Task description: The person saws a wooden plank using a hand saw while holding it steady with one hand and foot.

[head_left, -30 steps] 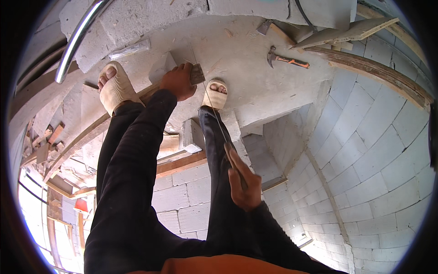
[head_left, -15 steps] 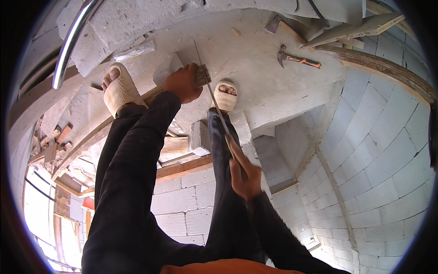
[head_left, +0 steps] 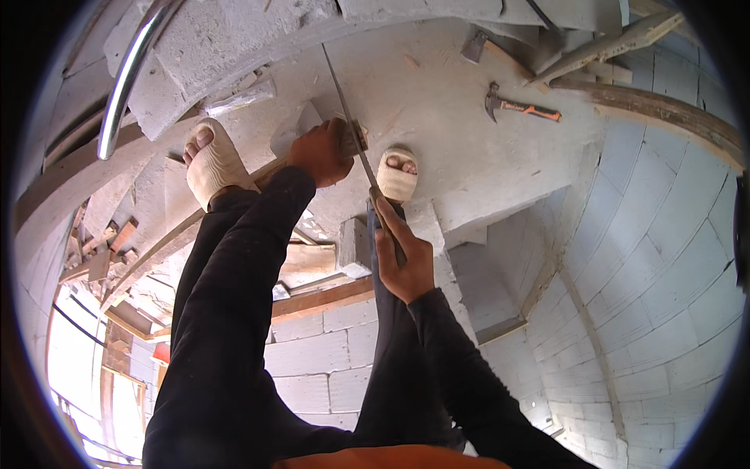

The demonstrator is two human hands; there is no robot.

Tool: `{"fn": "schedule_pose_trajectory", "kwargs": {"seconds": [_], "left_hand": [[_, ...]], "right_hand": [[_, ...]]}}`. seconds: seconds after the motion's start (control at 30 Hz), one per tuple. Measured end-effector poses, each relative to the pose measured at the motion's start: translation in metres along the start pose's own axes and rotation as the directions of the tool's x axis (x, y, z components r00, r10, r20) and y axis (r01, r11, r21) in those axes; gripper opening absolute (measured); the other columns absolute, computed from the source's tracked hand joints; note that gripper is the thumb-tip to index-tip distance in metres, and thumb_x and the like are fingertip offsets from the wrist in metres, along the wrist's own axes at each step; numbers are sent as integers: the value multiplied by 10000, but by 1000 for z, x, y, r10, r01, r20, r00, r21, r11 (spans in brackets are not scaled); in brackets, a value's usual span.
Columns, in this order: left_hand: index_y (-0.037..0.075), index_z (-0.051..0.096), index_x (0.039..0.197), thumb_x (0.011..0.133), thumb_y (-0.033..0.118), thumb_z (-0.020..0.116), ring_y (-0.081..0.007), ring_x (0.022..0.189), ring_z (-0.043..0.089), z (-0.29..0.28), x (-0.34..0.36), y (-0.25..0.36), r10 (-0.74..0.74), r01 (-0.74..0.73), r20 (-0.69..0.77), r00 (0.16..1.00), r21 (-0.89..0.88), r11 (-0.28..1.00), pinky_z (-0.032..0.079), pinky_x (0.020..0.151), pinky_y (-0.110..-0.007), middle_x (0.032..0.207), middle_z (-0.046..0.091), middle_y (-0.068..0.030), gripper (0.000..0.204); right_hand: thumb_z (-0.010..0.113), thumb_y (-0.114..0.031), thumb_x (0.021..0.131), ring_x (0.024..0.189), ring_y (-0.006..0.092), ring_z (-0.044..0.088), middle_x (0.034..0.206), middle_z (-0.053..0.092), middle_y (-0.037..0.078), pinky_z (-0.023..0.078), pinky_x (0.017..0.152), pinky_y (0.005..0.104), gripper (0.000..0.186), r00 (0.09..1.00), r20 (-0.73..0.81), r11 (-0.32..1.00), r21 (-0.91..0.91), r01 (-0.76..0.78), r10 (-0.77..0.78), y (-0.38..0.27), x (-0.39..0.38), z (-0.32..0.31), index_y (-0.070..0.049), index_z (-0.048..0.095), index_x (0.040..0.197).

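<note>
My left hand [head_left: 320,152] grips a wooden board [head_left: 351,137] near its end, over a pale block [head_left: 287,125] on the concrete floor [head_left: 461,141]. My right hand [head_left: 406,262] is closed on the handle of a handsaw [head_left: 341,95], whose long thin blade lies across the board just right of my left hand. My feet, in cream open-toed sandals, are on either side: the left sandal [head_left: 217,168] beside the board, the right sandal [head_left: 397,178] beyond its end.
A claw hammer [head_left: 527,109] and an axe [head_left: 473,48] lie ahead to the right, near long planks [head_left: 648,113]. Scrap wood [head_left: 101,262] is at the left, near a shiny curved tube [head_left: 125,86]. The floor has a stepped edge above a recess [head_left: 488,281] with block walls.
My right hand with the saw has moved forward and up, so more blade reaches beyond the board. My left hand keeps its grip; the surroundings sit slightly lower and farther right in view.
</note>
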State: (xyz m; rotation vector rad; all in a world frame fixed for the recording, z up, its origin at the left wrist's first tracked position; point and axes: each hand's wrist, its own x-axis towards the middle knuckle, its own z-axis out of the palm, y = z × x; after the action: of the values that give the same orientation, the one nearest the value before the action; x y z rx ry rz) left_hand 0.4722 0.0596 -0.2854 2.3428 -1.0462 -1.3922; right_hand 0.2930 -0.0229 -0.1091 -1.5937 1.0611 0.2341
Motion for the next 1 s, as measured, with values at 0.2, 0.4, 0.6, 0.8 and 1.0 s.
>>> {"fn": "schedule_pose_trajectory", "kwargs": {"seconds": [0.2,0.4,0.6,0.8,1.0], "left_hand": [[75,564,1295,787,274,765,-414,1140,690,-6,-3,-3,-55,55,-12,998,11,998,578,949,-532,1186,701,-190,581],[80,547,1322,795,277,773,-415,1160,694,-6,6,5,-33,33,-26,999,24,999,578,959,-530,1249,700,-205,607],[79,545,1324,798,277,773,-410,1153,698,-6,-4,-13,-47,47,-53,998,9,999,580,953,-519,1254,696,-200,606],[66,543,1327,806,284,768,-402,1160,693,-6,0,-8,19,-20,-69,997,-8,1000,579,955,-515,1223,697,-189,608],[84,542,1325,812,250,754,-393,1161,685,-5,-3,-8,-80,80,11,997,-12,997,565,971,-528,1255,688,-152,579]], "right_hand": [[639,-132,1010,1296,363,667,1495,613,229,574,1018,387,663,993,82,993,-82,86,-79,4,-11,1,-77,411,1630],[674,-74,997,1201,355,717,1463,629,239,617,925,383,659,967,39,963,-90,253,-250,35,-8,8,-86,439,1613],[660,5,980,1357,352,625,1556,557,229,581,1037,377,620,994,54,994,-39,101,-99,-31,-69,-24,-42,476,1571],[603,-5,1015,1398,335,611,1530,596,239,482,1145,374,464,997,72,1000,-6,26,-25,-31,-37,-24,73,570,1471],[610,-72,1050,1402,329,606,1510,617,230,477,1157,379,422,999,32,999,34,-21,20,-39,-60,-29,48,594,1454]]}}
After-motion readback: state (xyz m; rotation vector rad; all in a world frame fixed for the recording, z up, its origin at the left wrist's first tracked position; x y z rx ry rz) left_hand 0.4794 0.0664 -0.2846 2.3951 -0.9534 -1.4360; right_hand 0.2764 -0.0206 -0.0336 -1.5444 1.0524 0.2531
